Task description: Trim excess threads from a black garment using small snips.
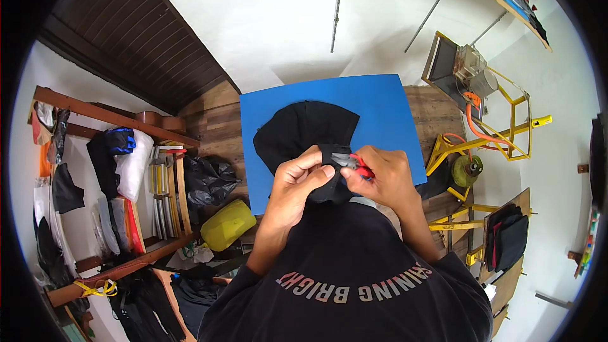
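Black cloth point(304, 130) fanned out; red-handled cutters point(361, 166) against it.

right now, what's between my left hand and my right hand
In the head view, the metal end of the red-handled pliers or snips, held by your right hand, over the black cloth pinched in your left hand.

Downward fisheye view from head height
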`<action>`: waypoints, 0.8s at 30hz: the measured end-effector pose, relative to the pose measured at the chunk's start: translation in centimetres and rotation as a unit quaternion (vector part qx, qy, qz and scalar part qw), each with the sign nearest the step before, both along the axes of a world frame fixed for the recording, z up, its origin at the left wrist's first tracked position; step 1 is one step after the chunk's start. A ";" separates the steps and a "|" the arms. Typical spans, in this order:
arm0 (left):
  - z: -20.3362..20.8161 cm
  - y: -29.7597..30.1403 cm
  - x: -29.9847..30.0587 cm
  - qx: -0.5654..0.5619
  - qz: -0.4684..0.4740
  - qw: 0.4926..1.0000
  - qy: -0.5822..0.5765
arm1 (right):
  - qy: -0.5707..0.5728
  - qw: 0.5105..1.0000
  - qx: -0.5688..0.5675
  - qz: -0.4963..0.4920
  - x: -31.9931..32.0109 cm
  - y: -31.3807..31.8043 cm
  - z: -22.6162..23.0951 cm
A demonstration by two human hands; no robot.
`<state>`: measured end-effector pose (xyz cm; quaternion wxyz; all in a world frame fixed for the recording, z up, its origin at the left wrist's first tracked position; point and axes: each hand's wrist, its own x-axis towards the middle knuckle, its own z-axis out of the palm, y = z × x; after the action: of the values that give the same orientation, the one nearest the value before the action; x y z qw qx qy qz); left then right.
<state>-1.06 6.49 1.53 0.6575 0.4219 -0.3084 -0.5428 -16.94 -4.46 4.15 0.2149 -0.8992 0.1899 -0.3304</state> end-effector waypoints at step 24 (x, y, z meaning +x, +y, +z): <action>1.2 0.2 -3.3 -0.031 0.121 0.981 -0.148 | 0.035 0.991 0.075 -0.106 -1.5 2.9 1.3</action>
<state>-4.34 6.70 2.72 0.6782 0.5107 -0.3659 -0.3811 -18.41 -1.52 5.50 0.2384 -0.8663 0.3159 -0.3047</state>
